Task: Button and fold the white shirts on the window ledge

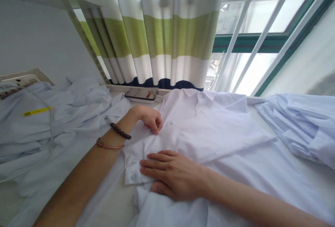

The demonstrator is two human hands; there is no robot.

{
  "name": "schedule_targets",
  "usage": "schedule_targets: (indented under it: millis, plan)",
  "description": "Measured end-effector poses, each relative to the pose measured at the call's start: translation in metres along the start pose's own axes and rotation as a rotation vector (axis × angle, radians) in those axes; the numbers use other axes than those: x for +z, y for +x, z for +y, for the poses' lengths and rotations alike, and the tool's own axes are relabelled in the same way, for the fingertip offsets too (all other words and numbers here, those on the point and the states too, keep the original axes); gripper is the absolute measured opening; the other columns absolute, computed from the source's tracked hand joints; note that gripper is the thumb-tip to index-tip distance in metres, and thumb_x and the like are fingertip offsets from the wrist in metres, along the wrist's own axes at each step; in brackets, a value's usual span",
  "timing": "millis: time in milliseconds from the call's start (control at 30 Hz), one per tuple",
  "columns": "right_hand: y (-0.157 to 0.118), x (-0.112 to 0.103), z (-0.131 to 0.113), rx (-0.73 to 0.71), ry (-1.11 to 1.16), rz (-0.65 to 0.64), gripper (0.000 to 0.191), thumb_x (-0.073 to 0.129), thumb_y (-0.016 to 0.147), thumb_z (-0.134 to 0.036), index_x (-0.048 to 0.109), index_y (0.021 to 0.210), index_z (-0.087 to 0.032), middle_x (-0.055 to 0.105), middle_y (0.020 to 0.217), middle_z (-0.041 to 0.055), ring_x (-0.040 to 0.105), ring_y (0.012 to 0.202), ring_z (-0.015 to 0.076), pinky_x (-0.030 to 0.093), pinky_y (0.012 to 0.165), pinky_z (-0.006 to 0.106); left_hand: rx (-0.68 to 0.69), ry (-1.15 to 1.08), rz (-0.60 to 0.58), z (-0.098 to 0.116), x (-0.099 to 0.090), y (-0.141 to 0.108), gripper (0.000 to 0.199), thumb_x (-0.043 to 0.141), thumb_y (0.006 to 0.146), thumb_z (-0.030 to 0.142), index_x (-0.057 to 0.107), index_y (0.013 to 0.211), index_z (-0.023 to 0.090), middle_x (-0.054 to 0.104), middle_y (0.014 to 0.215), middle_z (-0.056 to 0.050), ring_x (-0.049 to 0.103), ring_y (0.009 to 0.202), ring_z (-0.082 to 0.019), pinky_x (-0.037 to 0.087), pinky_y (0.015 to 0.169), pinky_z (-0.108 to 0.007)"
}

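Note:
A white collared shirt (209,126) lies spread out, its collar toward the curtain and a sleeve reaching toward the lower left. My left hand (150,118), with a beaded bracelet and a thin band at the wrist, has its fingers curled together on the cloth near the sleeve's upper part. Whether cloth is pinched between them is hidden. My right hand (174,174) rests palm down on the sleeve near its buttoned cuff (133,174), fingers stretched to the left.
Crumpled white garments (78,115) and a white cable (51,126) lie at the left, below a wall socket (26,80). A phone (140,94) lies by the curtain (162,38). Folded white clothes (303,122) sit at the right, near a white railing (251,45).

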State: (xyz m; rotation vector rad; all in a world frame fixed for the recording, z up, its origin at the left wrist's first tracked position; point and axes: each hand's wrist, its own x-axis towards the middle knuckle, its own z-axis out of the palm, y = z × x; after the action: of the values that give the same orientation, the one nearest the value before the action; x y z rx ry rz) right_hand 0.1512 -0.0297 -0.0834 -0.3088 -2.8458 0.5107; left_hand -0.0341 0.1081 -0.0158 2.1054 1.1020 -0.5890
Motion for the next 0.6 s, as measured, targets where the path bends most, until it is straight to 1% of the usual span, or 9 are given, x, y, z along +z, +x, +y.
schedule_targets:
  millis: [100, 200, 267, 333, 400, 433, 467, 533, 600]
  plan:
    - [0.002, 0.004, -0.002, 0.007, -0.014, 0.005, 0.050, 0.031, 0.101, -0.041, 0.038, 0.145, -0.017, 0.036, 0.152, 0.0008, 0.028, 0.141, 0.0183, 0.020, 0.117, 0.032, -0.034, 0.014, -0.003, 0.003, 0.002, 0.001, 0.015, 0.066, 0.063, 0.029, 0.066, 0.071, 0.016, 0.056, 0.058, 0.002, 0.044, 0.054, -0.011, 0.034, 0.049, -0.021]
    - [0.003, 0.001, -0.002, -0.008, -0.017, 0.021, 0.053, 0.033, 0.099, -0.047, 0.041, 0.143, -0.017, 0.037, 0.151, 0.0024, 0.032, 0.139, 0.0206, 0.024, 0.117, 0.035, -0.074, 0.051, 0.028, 0.006, 0.002, -0.001, 0.015, 0.065, 0.064, 0.028, 0.066, 0.072, 0.016, 0.058, 0.060, 0.001, 0.047, 0.054, -0.013, 0.035, 0.049, -0.021]
    - [-0.004, -0.014, 0.001, -0.025, 0.005, 0.044, 0.056, 0.036, 0.098, -0.048, 0.043, 0.141, -0.012, 0.038, 0.150, 0.0070, 0.036, 0.137, 0.0208, 0.025, 0.116, 0.033, -0.108, 0.111, 0.114, 0.011, 0.001, -0.003, 0.019, 0.061, 0.067, 0.026, 0.067, 0.082, 0.016, 0.062, 0.069, -0.001, 0.052, 0.060, -0.015, 0.039, 0.053, -0.022]
    - [-0.018, -0.040, 0.009, 0.028, 0.034, 0.074, 0.050, 0.037, 0.099, -0.040, 0.048, 0.137, -0.008, 0.047, 0.144, 0.0107, 0.044, 0.132, 0.0192, 0.030, 0.113, 0.030, -0.132, 0.191, 0.311, 0.022, 0.001, -0.004, 0.029, 0.053, 0.074, 0.022, 0.065, 0.099, 0.015, 0.066, 0.083, -0.005, 0.058, 0.071, -0.017, 0.043, 0.062, -0.024]
    - [-0.038, -0.070, 0.025, 0.198, 0.029, 0.090, 0.038, 0.037, 0.099, -0.030, 0.061, 0.124, -0.014, 0.067, 0.122, 0.0076, 0.062, 0.110, 0.0175, 0.046, 0.097, 0.030, -0.093, 0.285, 0.573, 0.039, 0.007, 0.001, 0.036, 0.043, 0.081, 0.016, 0.060, 0.112, 0.013, 0.066, 0.099, -0.009, 0.061, 0.087, -0.020, 0.046, 0.076, -0.028]
    - [-0.049, -0.083, 0.036, 0.302, -0.008, 0.133, 0.037, 0.036, 0.099, -0.031, 0.065, 0.118, -0.017, 0.070, 0.113, 0.0065, 0.066, 0.100, 0.0182, 0.049, 0.091, 0.032, -0.051, 0.328, 0.693, 0.049, 0.012, 0.005, 0.037, 0.038, 0.084, 0.014, 0.059, 0.115, 0.012, 0.065, 0.106, -0.011, 0.060, 0.095, -0.021, 0.045, 0.084, -0.031]
    - [-0.060, -0.093, 0.050, 0.402, -0.068, 0.202, 0.038, 0.035, 0.099, -0.033, 0.066, 0.115, -0.018, 0.071, 0.112, 0.0069, 0.066, 0.100, 0.0203, 0.049, 0.091, 0.035, -0.001, 0.371, 0.787, 0.060, 0.019, 0.011, 0.037, 0.036, 0.087, 0.015, 0.058, 0.116, 0.011, 0.063, 0.113, -0.012, 0.058, 0.104, -0.023, 0.043, 0.092, -0.033]
    - [-0.083, -0.102, 0.082, 0.628, -0.178, 0.357, 0.046, 0.031, 0.099, -0.040, 0.060, 0.126, -0.017, 0.063, 0.127, 0.0094, 0.057, 0.118, 0.0244, 0.043, 0.101, 0.041, 0.081, 0.404, 0.855, 0.078, 0.036, 0.026, 0.039, 0.033, 0.095, 0.026, 0.055, 0.124, 0.012, 0.059, 0.126, -0.013, 0.053, 0.115, -0.024, 0.037, 0.101, -0.037]
    - [-0.104, -0.098, 0.116, 0.835, -0.258, 0.350, 0.056, 0.028, 0.098, -0.047, 0.040, 0.144, -0.015, 0.041, 0.149, 0.0105, 0.035, 0.138, 0.0258, 0.028, 0.113, 0.044, 0.172, 0.416, 0.802, 0.088, 0.054, 0.043, 0.049, 0.034, 0.097, 0.040, 0.045, 0.137, 0.015, 0.046, 0.144, -0.010, 0.040, 0.133, -0.025, 0.026, 0.112, -0.040]
